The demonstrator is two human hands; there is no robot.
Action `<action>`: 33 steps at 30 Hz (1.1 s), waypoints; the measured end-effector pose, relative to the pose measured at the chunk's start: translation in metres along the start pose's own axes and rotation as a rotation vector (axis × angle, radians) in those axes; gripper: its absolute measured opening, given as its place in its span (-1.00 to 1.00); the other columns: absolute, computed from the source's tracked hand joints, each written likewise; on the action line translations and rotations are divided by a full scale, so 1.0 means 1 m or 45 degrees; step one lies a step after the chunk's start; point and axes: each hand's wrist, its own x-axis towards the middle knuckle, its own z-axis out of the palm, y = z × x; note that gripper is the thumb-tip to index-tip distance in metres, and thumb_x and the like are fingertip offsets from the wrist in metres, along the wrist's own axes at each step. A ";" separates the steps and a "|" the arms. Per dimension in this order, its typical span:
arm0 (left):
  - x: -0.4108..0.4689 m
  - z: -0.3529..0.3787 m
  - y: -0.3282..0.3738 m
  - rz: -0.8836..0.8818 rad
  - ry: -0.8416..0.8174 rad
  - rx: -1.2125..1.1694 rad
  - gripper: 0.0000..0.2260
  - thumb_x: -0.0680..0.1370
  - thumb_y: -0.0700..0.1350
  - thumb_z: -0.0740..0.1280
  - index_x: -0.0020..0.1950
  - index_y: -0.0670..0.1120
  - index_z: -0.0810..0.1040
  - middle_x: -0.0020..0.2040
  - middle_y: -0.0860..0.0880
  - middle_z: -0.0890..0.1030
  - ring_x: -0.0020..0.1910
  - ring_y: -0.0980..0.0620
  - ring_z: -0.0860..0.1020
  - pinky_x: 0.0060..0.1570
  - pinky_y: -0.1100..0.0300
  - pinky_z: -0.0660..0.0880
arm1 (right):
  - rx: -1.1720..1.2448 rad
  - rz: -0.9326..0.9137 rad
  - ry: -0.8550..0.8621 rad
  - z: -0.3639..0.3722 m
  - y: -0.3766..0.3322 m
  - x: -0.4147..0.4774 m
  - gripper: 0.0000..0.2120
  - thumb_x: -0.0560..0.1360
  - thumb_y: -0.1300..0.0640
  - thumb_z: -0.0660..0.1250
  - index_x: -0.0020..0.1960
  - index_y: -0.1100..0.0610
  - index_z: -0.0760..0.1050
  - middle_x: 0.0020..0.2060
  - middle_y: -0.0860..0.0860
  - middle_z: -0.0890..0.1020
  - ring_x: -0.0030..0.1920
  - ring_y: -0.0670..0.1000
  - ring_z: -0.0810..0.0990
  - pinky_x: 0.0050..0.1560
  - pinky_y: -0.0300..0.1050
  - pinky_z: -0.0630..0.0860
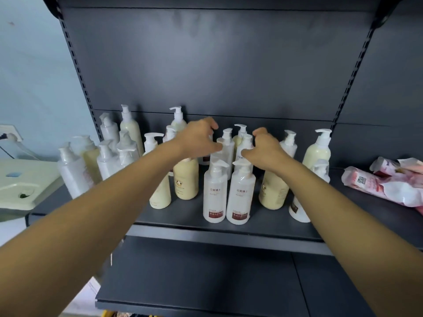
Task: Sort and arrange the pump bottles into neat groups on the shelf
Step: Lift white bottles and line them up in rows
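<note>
Two-tone pump bottles — white, cream — on shelf.

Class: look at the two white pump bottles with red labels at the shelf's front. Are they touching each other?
Touching. The head view shows the left white bottle and the right white bottle pressed side by side, no shelf showing between their bodies.

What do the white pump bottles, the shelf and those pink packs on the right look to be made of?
White pump bottles: seemingly glossy plastic, some apparently wrapped in clear film, judging by crinkly highlights around the pumps. Shelf: probably painted sheet metal, matte dark grey, with slotted uprights. Pink packs: soft, shiny plastic packaging, crumpled and creased.
</note>
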 end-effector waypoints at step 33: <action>0.021 -0.003 -0.014 0.299 -0.376 0.435 -0.59 0.40 0.05 0.60 0.02 -0.24 0.64 -0.07 -0.19 0.72 -0.04 -0.18 0.66 0.01 -0.13 0.63 | 0.048 0.060 -0.455 0.002 0.028 0.037 -0.56 0.41 0.36 0.61 0.22 0.11 0.61 0.16 0.08 0.69 0.11 0.08 0.74 0.06 0.01 0.74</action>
